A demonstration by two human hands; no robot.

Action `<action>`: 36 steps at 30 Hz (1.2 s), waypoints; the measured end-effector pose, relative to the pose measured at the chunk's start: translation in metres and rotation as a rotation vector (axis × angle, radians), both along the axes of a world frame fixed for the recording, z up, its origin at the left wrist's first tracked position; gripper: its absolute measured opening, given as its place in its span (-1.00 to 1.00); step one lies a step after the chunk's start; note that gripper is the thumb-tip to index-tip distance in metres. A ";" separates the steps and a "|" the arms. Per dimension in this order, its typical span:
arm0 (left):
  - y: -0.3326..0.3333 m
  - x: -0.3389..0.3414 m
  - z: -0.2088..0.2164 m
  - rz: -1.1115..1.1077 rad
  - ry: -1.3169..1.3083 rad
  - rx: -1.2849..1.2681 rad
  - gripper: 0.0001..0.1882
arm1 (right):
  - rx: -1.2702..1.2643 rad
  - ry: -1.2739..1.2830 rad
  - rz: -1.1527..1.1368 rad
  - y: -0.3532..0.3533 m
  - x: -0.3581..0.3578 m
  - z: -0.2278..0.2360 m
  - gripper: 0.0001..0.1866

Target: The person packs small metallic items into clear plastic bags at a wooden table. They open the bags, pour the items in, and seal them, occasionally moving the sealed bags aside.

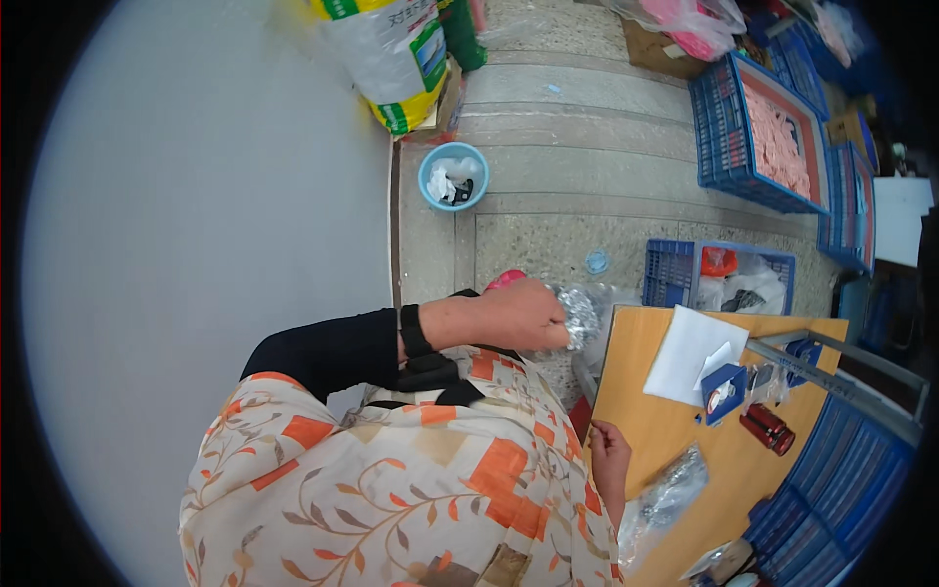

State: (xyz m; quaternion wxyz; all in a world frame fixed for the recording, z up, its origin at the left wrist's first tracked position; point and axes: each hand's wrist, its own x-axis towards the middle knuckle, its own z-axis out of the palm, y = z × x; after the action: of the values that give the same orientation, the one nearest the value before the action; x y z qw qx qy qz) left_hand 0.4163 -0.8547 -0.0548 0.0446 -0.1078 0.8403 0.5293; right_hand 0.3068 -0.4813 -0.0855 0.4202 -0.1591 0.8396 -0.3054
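My left hand [538,315], a black sleeve and wristband behind it, is closed in a fist in front of my body. It grips a clear plastic bag [581,318] with shiny silvery contents, which I cannot make out more closely. My right hand [608,450] rests at the near edge of the wooden table [626,377], its fingers curled in a loose fist with nothing visible in them. Beside it on the table lies another clear bag [670,494] of silvery pieces.
On the table are white sheets [691,357], a small blue box [724,391], a dark red cylinder [767,428] and a metal frame [851,386]. A blue crate [670,274] stands beyond. Farther off are a crate of pink pieces [724,127], a blue bin [425,186] and a sack [386,59].
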 end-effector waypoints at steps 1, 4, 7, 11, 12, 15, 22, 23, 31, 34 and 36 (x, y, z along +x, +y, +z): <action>0.002 0.010 -0.001 0.055 0.011 -0.018 -0.72 | 0.002 0.006 0.035 -0.005 -0.003 0.001 -0.82; 0.010 0.040 -0.001 0.199 0.001 -0.049 -0.71 | -0.028 0.023 0.105 -0.021 -0.018 -0.002 -0.81; 0.011 0.066 0.007 0.270 -0.070 -0.041 -0.70 | -0.121 0.029 0.099 -0.050 -0.035 -0.002 -0.80; 0.009 0.083 0.009 0.322 -0.100 -0.036 -0.72 | -0.193 -0.011 0.119 -0.083 -0.040 -0.002 -0.79; 0.007 0.084 0.010 0.338 -0.114 -0.021 -0.73 | -0.196 -0.031 0.136 -0.087 -0.041 -0.005 -0.79; -0.009 0.078 0.015 0.416 -0.173 0.105 -0.74 | -0.114 -0.054 0.230 -0.103 -0.045 -0.008 -0.80; -0.084 0.045 -0.010 0.294 -0.184 0.136 -0.75 | -0.012 -0.016 0.227 -0.153 -0.067 -0.017 -0.75; -0.098 0.038 -0.013 0.267 -0.160 0.112 -0.75 | -0.011 0.003 0.236 -0.159 -0.068 -0.019 -0.75; -0.202 -0.012 -0.008 0.224 -0.090 0.065 -0.72 | 0.086 0.114 0.185 -0.212 -0.105 -0.017 -0.73; -0.230 -0.025 -0.009 0.266 -0.095 0.040 -0.72 | 0.141 0.069 0.178 -0.227 -0.122 -0.015 -0.74; -0.246 -0.033 -0.009 0.322 -0.069 0.038 -0.72 | 0.159 0.114 0.227 -0.233 -0.135 -0.022 -0.74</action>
State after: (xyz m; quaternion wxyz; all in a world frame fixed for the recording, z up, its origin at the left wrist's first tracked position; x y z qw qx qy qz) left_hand 0.3834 -1.1009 -0.0639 -0.0097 -0.2583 0.8001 0.5414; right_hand 0.1720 -0.7138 -0.1080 0.4150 -0.2362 0.8603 -0.1787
